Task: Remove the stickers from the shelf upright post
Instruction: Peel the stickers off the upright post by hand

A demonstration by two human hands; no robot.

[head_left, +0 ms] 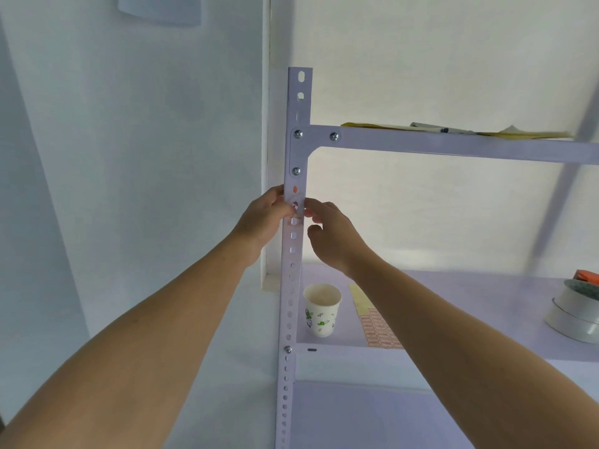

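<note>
Head view: left hand (264, 218) clasping the white perforated metal shelf upright post (293, 254) from its left edge, right hand (327, 234) pinching at a small reddish paper sticker (294, 216) on the post's face — whether gripped, cannot tell. Likely thin, light, tear-prone — best lifted from a corner, peeled slowly.

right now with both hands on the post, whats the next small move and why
Probably pinch and peel the sticker under the fingers. The left hand grips the upright post from the side, the right hand has fingertips at the same hole, and an orange sticker still shows just above them.
</note>
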